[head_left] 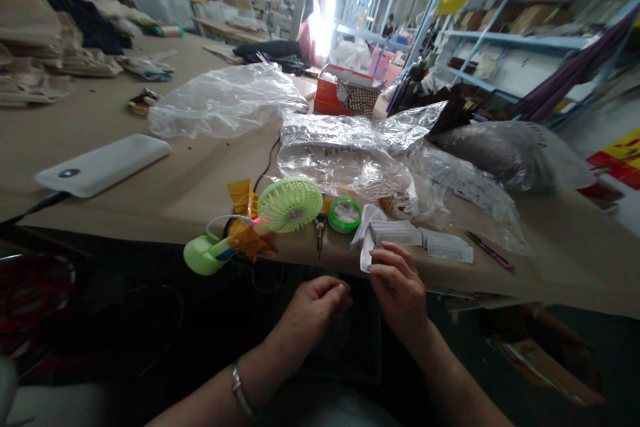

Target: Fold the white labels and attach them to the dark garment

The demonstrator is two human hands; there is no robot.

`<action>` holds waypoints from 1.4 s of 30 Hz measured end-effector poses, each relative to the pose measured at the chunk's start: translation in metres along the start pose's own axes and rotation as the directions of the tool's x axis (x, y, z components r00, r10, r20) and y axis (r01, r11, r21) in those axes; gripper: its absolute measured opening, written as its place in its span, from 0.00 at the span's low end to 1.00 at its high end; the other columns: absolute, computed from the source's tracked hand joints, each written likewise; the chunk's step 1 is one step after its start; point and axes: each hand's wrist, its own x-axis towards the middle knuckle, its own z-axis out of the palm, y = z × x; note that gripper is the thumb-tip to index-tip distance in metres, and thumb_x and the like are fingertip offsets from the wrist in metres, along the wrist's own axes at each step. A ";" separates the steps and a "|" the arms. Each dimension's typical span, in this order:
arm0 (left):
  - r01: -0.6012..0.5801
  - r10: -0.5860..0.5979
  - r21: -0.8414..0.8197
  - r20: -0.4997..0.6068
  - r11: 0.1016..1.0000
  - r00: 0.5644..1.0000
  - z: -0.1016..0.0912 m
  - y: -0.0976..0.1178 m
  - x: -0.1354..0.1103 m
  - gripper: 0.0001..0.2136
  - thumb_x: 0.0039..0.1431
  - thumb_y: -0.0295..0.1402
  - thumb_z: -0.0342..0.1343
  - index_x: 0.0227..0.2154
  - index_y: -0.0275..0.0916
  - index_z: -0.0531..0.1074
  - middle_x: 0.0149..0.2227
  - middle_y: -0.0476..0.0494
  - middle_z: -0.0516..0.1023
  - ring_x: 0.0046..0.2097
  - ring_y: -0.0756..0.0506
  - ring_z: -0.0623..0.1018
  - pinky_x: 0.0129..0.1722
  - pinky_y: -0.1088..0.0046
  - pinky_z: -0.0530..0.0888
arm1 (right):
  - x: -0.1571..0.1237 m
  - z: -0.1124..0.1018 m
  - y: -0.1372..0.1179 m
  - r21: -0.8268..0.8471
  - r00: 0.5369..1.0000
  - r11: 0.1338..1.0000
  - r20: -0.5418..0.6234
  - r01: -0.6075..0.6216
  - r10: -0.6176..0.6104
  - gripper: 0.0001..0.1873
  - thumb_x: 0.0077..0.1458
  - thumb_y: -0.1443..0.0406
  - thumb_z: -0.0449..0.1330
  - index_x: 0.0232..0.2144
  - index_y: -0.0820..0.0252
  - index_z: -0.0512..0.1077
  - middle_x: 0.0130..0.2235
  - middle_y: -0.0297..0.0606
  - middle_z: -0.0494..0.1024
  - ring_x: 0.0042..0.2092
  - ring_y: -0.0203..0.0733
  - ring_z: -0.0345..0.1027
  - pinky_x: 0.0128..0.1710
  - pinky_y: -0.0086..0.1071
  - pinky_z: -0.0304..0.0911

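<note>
My right hand (403, 287) is at the table's front edge, its curled fingertips on the lower end of a white paper strip (367, 240). Beside that strip lie a stack of small printed labels (397, 232) and a second stack of labels (450, 247). My left hand (320, 307) hangs just in front of the edge, thumb and fingers pinched together; whatever is between them is hidden. A green round container (345, 213) with whitish contents and a small screwdriver-like tool (320, 235) lie beyond my hands.
A green fan (290, 205) is fixed at the edge with brown tape (245, 233). Clear plastic bags (345, 153) cover the middle. Dark red tweezers (490, 251) lie right, a white device (105, 163) with a cable left. An orange box (333, 90) stands behind.
</note>
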 end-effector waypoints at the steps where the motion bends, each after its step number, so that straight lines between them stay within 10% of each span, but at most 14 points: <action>1: 0.069 -0.062 -0.143 0.053 0.987 0.997 0.004 0.002 0.000 0.09 0.52 0.36 0.57 0.29 0.35 0.75 0.27 0.44 0.77 0.31 0.47 0.75 0.33 0.72 0.70 | -0.004 -0.001 -0.007 0.044 1.000 0.999 0.020 0.007 -0.008 0.07 0.56 0.72 0.57 0.32 0.56 0.72 0.41 0.39 0.76 0.52 0.47 0.63 0.51 0.48 0.61; 6: 0.201 -0.117 -0.541 0.185 0.817 0.976 0.018 0.007 0.004 0.10 0.52 0.34 0.60 0.30 0.31 0.74 0.27 0.44 0.75 0.25 0.52 0.73 0.26 0.78 0.69 | -0.022 -0.005 -0.036 0.180 0.982 0.980 0.154 0.080 -0.108 0.08 0.57 0.73 0.55 0.34 0.57 0.71 0.42 0.38 0.76 0.52 0.47 0.62 0.51 0.47 0.62; 14: 0.300 -0.302 -0.410 0.063 0.861 0.951 0.019 0.006 -0.003 0.06 0.57 0.28 0.54 0.34 0.31 0.71 0.25 0.42 0.77 0.25 0.48 0.76 0.27 0.72 0.74 | -0.007 -0.020 0.005 -0.281 0.984 0.959 0.155 -0.040 0.087 0.20 0.59 0.67 0.53 0.54 0.62 0.64 0.50 0.46 0.70 0.55 0.51 0.58 0.54 0.49 0.59; 20: 0.330 -0.340 -0.375 0.040 0.867 0.940 0.018 0.003 -0.008 0.07 0.58 0.29 0.52 0.36 0.30 0.70 0.25 0.42 0.76 0.25 0.49 0.76 0.27 0.73 0.73 | -0.002 -0.019 0.024 -0.544 0.961 0.838 0.208 -0.040 0.181 0.18 0.58 0.66 0.52 0.50 0.64 0.68 0.51 0.45 0.71 0.52 0.52 0.60 0.52 0.47 0.57; 31: 0.360 -0.357 -0.359 0.078 0.861 0.931 0.016 0.007 -0.009 0.07 0.57 0.30 0.53 0.34 0.31 0.71 0.26 0.41 0.77 0.25 0.48 0.76 0.27 0.71 0.74 | -0.006 -0.024 0.023 -0.125 0.998 0.990 -0.005 -0.064 0.063 0.06 0.58 0.69 0.56 0.33 0.57 0.74 0.37 0.38 0.77 0.45 0.43 0.68 0.46 0.42 0.63; 42: 0.307 -0.223 -0.580 0.213 0.755 0.951 0.013 0.003 -0.011 0.05 0.47 0.27 0.60 0.26 0.30 0.75 0.24 0.45 0.75 0.23 0.52 0.72 0.23 0.78 0.65 | -0.019 -0.001 -0.039 0.212 0.929 0.957 0.269 0.200 -0.254 0.08 0.58 0.72 0.56 0.33 0.58 0.73 0.35 0.37 0.76 0.47 0.43 0.67 0.49 0.41 0.64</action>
